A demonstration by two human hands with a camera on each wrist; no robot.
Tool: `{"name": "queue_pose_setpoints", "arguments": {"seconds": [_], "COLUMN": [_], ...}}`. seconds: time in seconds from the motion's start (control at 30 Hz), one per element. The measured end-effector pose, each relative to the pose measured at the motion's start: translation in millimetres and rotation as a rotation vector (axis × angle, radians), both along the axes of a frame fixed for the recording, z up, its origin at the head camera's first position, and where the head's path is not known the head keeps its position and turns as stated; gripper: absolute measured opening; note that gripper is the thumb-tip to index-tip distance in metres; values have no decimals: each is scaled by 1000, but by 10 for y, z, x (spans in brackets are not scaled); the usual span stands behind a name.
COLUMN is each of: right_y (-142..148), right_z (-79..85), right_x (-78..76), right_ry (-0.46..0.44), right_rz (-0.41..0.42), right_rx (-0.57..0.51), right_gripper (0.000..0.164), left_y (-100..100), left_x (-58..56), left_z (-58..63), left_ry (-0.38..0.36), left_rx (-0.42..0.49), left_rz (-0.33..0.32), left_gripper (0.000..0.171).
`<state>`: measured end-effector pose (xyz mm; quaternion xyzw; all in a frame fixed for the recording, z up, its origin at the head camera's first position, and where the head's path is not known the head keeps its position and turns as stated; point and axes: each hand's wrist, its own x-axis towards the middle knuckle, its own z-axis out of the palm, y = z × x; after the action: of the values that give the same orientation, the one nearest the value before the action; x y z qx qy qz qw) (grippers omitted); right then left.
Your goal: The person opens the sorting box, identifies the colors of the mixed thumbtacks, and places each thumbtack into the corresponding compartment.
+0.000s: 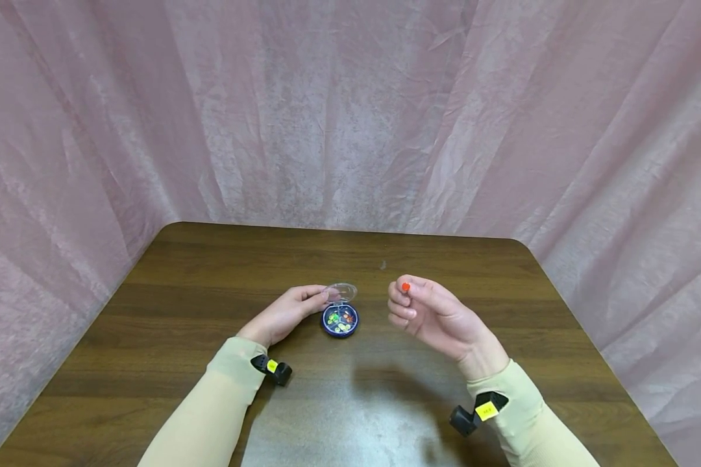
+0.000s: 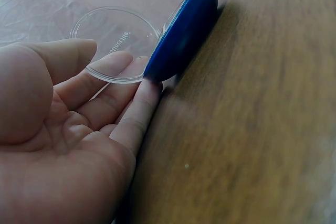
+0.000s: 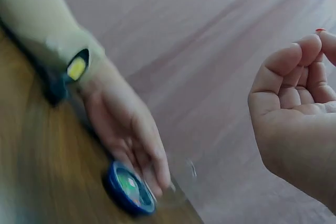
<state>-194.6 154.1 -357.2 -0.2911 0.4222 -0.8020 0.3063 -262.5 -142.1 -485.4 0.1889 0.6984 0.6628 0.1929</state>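
A round blue pill case (image 1: 339, 335) stands on the table with its clear lid (image 1: 342, 293) raised. Dividers split its inside, where small green, yellow and orange-red pieces (image 1: 335, 318) lie. My left hand (image 1: 280, 316) holds the lid at its left edge; in the left wrist view the thumb is in front of the lid (image 2: 113, 27) and fingers are behind it, one fingertip at the blue base (image 2: 185, 32). To the right of the case, my right hand (image 1: 438, 318) is raised, pinching a small orange-red piece (image 1: 405, 287) between thumb and index finger, other fingers curled.
The brown wooden table (image 1: 210, 259) has rounded far corners. Pink curtains (image 1: 350, 117) hang behind it and along both sides. A tiny pale mark (image 1: 383, 264) shows on the tabletop beyond the case. Each sleeve carries a black wrist camera (image 1: 464, 420).
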Motion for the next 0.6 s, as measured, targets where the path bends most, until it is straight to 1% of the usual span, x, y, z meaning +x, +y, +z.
{"name": "queue_pose_setpoints", "arguments": {"seconds": [0.07,0.1,0.17,0.2,0.3,0.37,0.47,0.53,0.6], "right_y": [3,5,0,-7,-52,-99,-194,-263,-333], "right_z": [-18,-33,-72,-97,-182,-251,-370,-449,-516], "right_x": [-15,-27,-58,-77,-135,-175,-227,-259,-286], "right_ry": [43,72,175,235,480,665,917,1063,1178], "right_rz": [-58,-103,-195,-237,-337,-397,-490,-543,-578], "right_rx": [104,189,414,539,893,1059,1218,1282,1320], "right_gripper": [22,18,12,13,18,15,7,7,8], "left_y": [2,4,6,6,6,4,1,0,-2], "left_x": [2,2,-1,-3,-8,-11,-9,-5,4], "left_z": [4,4,5,2,-3,-7,-6,-4,3], "left_ry": [0,2,4,4,-2,-6,1,2,1], "left_rx": [0,1,-1,-1,-1,0,2,3,1], "left_rz": [0,-2,-3,-3,-1,1,-4,-5,-5], "left_gripper": [44,44,44,44,43,43,43,43,42]}}
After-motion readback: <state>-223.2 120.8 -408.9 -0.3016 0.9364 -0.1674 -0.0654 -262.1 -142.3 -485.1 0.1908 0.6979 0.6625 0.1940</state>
